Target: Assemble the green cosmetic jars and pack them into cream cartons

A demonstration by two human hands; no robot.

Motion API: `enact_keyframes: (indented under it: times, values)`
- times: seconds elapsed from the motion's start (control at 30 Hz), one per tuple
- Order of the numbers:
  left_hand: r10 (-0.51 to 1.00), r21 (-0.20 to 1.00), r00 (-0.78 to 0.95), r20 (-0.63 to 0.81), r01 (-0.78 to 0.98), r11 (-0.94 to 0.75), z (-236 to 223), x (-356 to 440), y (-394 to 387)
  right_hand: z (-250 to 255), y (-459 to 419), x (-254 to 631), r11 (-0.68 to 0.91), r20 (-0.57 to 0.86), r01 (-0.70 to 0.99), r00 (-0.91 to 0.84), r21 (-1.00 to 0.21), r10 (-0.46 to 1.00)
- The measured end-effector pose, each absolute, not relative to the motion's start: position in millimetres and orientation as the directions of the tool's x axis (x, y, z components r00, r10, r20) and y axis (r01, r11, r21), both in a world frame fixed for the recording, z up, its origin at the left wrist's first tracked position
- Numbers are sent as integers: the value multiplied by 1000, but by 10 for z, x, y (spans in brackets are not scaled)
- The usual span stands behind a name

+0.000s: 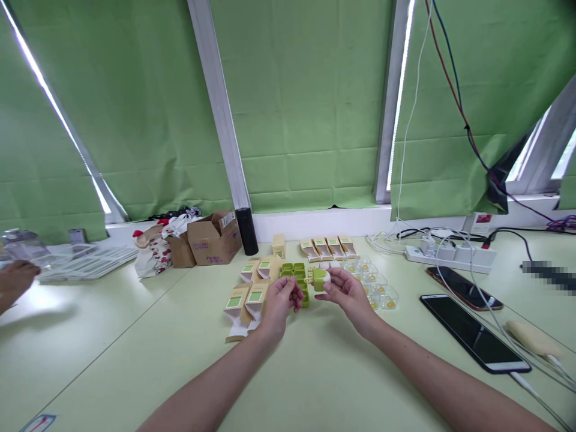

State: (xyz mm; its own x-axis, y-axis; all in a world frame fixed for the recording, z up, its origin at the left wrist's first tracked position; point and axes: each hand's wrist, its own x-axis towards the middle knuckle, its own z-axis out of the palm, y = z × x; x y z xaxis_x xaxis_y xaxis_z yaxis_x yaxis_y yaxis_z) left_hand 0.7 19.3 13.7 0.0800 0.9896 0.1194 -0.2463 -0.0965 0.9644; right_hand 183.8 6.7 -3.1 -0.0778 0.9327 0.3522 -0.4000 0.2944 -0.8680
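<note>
My right hand point(351, 295) grips a small green-and-white piece point(320, 279) with a pale yellow tab at its left end, held above the table. Close by on the left, my left hand point(283, 300) has its thumb and fingertips pinched together near that tab; whatever they hold, if anything, is too small to make out. Behind the hands are several green square cups point(292, 267), partly hidden. Open cream boxes with green labels point(255, 297) lie left of my left hand. Clear domed shells with yellow bits inside point(386, 296) stand beyond my right hand.
More open boxes point(328, 247) are lined up at the back. A cardboard carton point(213, 240) and a black cylinder point(246, 231) stand back left. Phones point(472, 333) with cables and a power strip point(450, 257) occupy the right. Another person's hand point(18, 282) is at far left.
</note>
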Motion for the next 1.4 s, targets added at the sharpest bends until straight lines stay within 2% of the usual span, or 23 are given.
enact_keyframes:
  times: [0.13, 0.23, 0.43, 0.63, 0.93, 1.13, 1.4]
  values:
    - [989, 958, 50, 138, -259, -121, 145, 3, 184, -33, 52, 1841, 156, 233, -493, -99, -856, 967]
    - [988, 956, 40, 148, -261, -133, 147, 3, 177, -30, 44, 1844, 122, 202, -507, -106, -853, 974]
    - [978, 957, 4, 208, -208, -203, 167, 16, 173, -50, 48, 1831, 150, 217, -485, -85, -861, 973]
    - [965, 956, 64, 253, -167, -240, 199, 62, 135, -80, 52, 1821, 201, 267, -482, -72, -853, 961]
    - [939, 948, 144, 313, -96, -302, 153, 105, 99, -163, 121, 1828, 356, 374, -284, -13, -891, 927]
    - [942, 953, 162, 293, -127, -275, 126, 132, 93, -224, 140, 1804, 456, 449, -133, 82, -880, 890]
    - [945, 952, 179, 275, -190, -241, 128, 148, 69, -163, 34, 1778, 530, 533, 52, 77, -846, 843]
